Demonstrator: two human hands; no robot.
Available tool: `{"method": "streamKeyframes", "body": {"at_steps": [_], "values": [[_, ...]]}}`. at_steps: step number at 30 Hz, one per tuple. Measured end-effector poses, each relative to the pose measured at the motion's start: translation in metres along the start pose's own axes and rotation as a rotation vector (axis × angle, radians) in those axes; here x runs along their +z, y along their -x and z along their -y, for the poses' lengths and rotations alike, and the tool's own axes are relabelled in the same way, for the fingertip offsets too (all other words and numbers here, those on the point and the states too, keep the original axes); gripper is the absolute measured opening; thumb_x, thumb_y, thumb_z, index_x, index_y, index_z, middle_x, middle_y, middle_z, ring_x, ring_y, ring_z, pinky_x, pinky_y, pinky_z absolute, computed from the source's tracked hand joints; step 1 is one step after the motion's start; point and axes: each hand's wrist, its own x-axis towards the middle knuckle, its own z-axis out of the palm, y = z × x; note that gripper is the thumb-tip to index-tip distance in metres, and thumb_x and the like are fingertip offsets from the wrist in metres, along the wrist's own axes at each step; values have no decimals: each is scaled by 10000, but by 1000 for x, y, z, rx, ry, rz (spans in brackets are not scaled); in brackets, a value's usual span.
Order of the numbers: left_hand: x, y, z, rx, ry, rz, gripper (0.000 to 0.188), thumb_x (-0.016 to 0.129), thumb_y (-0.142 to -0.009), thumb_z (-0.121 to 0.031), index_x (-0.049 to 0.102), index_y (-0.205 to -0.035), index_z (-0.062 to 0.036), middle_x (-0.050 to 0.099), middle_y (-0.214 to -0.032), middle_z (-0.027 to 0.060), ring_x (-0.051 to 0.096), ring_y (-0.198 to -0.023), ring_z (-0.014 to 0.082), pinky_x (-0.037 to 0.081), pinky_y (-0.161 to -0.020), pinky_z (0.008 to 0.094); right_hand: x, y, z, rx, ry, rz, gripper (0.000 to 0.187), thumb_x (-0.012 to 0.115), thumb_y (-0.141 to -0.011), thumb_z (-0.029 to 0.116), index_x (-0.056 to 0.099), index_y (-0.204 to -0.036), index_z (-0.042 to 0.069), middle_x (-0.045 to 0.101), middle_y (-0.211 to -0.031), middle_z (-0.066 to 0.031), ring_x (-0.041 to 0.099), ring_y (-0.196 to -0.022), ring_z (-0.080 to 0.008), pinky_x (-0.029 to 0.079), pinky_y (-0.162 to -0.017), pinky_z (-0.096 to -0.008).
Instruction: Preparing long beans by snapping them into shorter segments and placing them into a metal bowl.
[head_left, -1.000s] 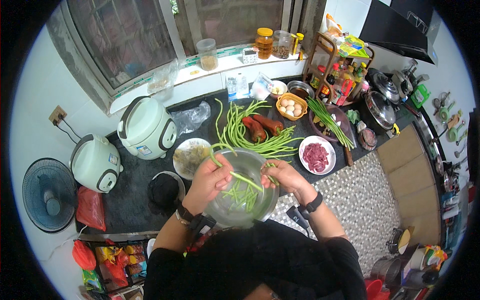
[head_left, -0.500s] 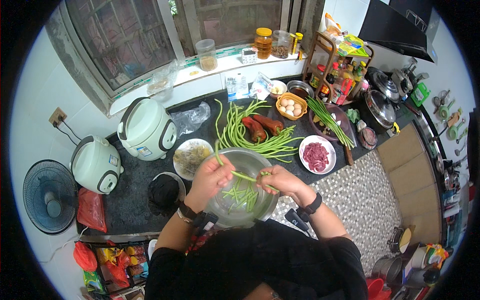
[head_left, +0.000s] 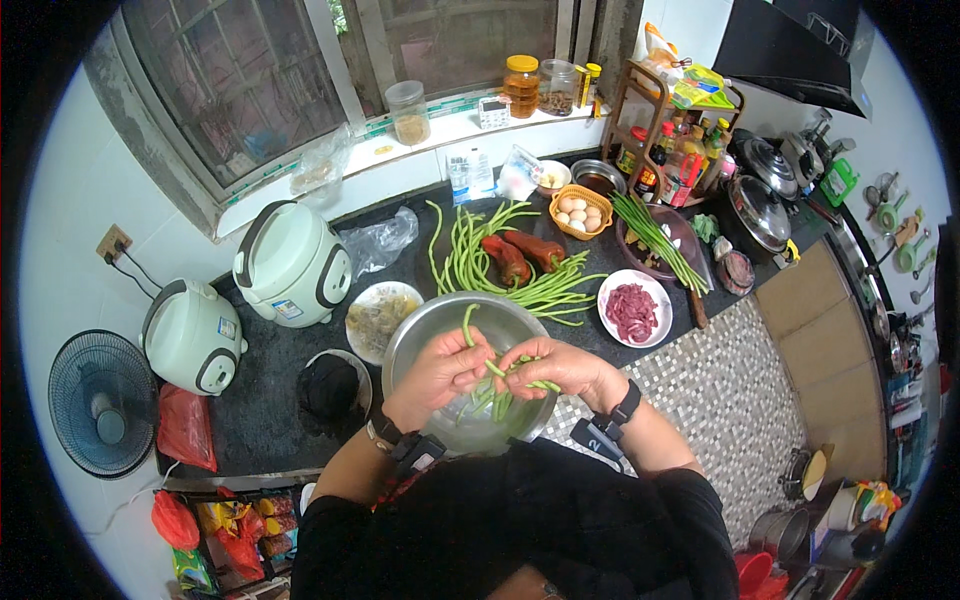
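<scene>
2 hands (head_left: 438,370) gripping green bean (head_left: 468,326), part hidden, bowl (head_left: 412,338) partly covered

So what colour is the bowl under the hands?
The bowl is silvery grey, best seen in the head view.

From our smooth metal bowl (head_left: 405,345), we see a glossy plastic cooker (head_left: 282,245) at ten o'clock, shiny metal lids (head_left: 757,212) at two; the desk (head_left: 258,395) looks matt.

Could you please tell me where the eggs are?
In the head view, the eggs sit in a basket above and right of centre, between the long beans and the scallions.
</scene>
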Motion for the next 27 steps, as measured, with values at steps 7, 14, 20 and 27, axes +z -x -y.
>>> {"method": "streamKeyframes", "body": {"at_steps": [7,14,20,27], "values": [[-2,1,-5,147,-163,-130,91,520,-915,-139,539,-900,-51,516,-669,13,343,-471,29,263,-435,174,-9,-12,-14,41,155,-326,143,543,-793,110,601,-757,-15,521,-554,-31,449,-440,-76,336,-401,-199],[9,11,-16,184,-104,-122,177,512,-924,-198,499,-831,-48,503,-671,30,327,-456,37,258,-425,174,-44,-18,-24,-13,302,-664,146,527,-832,117,595,-774,0,568,-602,-46,506,-468,-100,374,-417,-219],[-3,2,-11,72,-6,-40,173,517,-922,-206,503,-844,-52,502,-658,20,316,-426,34,229,-390,173,-12,-16,4,-129,10,-309,144,566,-871,168,605,-901,33,626,-729,-56,595,-573,-113,387,-467,-192],[-16,0,-6,102,32,-170,123,520,-919,-162,546,-918,-42,536,-671,24,352,-455,32,251,-409,168,3,-9,7,39,168,-15,147,578,-786,100,630,-805,-36,589,-645,-62,485,-504,-79,379,-473,-203]]}}
